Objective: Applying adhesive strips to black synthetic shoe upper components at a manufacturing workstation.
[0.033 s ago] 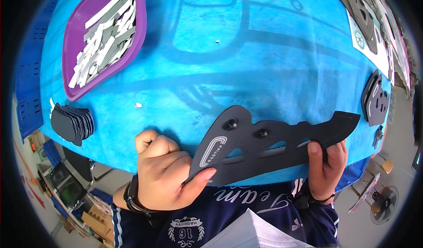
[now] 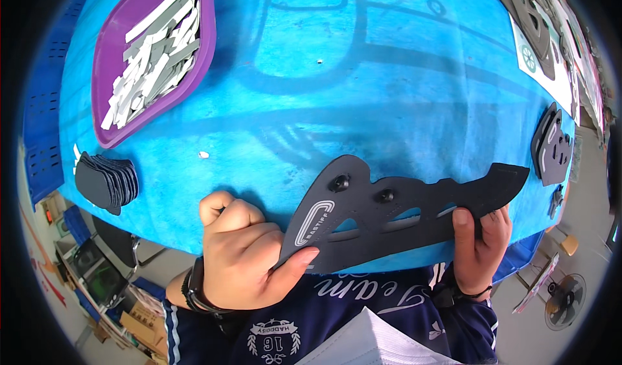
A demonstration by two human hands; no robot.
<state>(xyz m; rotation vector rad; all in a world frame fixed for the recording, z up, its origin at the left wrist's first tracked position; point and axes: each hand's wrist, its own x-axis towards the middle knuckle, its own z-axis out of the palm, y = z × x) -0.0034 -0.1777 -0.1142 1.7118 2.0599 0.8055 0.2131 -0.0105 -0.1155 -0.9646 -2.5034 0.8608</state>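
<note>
A long, flat black panel (image 2: 369, 248) with several cutouts, two round black knobs near its upper edge and a white printed mark is held up over the near edge of the table. My left hand (image 2: 243, 264) grips its left end, thumb on the front face and the other fingers curled behind. On the right, my right hand (image 2: 478, 251) pinches the lower edge, its thumb in front and fingertips bent round the edge. The blue tabletop shows through the cutouts.
At the far left of the blue table (image 2: 389, 131) stands a purple tray (image 2: 207, 34) of white and grey strips. Below it sits a stack of black flat pieces (image 2: 107, 180). More dark cut pieces (image 2: 554, 148) lie at the right edge, beneath larger grey sheets (image 2: 531, 21).
</note>
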